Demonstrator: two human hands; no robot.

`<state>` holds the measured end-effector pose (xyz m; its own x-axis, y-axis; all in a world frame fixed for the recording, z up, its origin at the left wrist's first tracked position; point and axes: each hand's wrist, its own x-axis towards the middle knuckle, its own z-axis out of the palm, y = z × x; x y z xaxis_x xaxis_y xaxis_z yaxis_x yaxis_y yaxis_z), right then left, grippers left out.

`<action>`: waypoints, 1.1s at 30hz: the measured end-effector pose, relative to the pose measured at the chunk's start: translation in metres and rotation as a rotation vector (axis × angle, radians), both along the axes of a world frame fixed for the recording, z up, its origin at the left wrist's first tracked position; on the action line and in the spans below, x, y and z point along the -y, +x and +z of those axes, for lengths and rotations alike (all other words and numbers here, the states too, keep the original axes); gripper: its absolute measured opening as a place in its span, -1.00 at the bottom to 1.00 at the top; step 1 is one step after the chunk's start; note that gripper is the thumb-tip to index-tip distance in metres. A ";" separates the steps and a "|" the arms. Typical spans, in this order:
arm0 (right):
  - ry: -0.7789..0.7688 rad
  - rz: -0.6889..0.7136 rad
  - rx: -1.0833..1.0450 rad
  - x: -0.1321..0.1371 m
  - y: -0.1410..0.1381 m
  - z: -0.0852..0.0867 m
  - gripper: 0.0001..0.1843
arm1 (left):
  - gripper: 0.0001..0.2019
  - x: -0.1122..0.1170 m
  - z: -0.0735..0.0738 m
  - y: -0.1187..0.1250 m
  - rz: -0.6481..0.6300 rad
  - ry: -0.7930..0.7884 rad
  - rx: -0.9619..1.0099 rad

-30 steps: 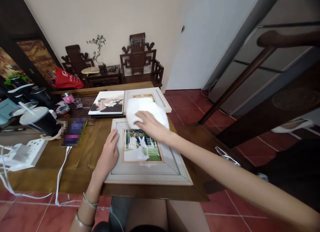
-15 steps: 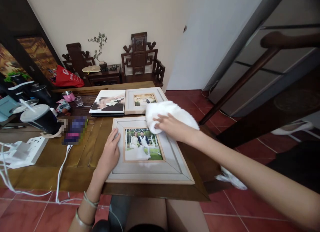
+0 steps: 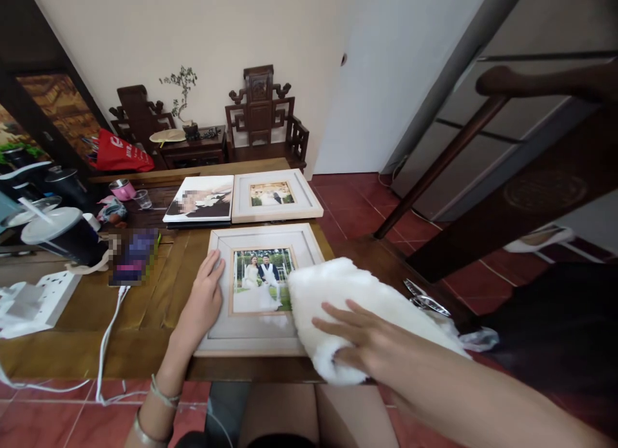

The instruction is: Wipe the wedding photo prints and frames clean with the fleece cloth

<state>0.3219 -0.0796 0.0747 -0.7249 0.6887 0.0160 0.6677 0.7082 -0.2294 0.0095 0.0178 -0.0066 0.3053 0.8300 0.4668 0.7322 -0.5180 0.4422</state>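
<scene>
A picture frame (image 3: 219,322) with a pale wide border lies flat on the wooden table, holding a photo (image 3: 263,284) of two people seated outdoors. My left hand (image 3: 206,300) grips its left edge, fingers resting on the border and the thumb side hidden. My right hand (image 3: 364,338) is closed on a fluffy white cloth (image 3: 333,287), pressed over the right side of the frame. The cloth covers the frame's lower right corner and hangs past the table's edge.
Behind lie a second picture frame (image 3: 309,203) and a stacked photo panel (image 3: 207,189). At left are a phone (image 3: 138,255), a power strip (image 3: 53,300), a lidded cup (image 3: 62,235) and white cables. A wooden chair (image 3: 434,132) stands at right, with scissors (image 3: 427,300) on its seat.
My right hand has drawn the cloth from the frame's upper right corner down toward me, uncovering the second frame. My left hand stays on the left edge. The view has shifted slightly right.
</scene>
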 end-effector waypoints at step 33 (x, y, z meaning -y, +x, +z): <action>0.079 -0.047 -0.017 -0.078 -0.054 -0.017 -0.29 | -0.50 -0.002 0.001 -0.002 0.000 0.000 -0.036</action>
<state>0.2682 -0.0017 0.0580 -0.6908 0.7182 0.0835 0.6973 0.6923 -0.1857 0.0075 0.0196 -0.0058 0.3216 0.8301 0.4556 0.7475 -0.5179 0.4159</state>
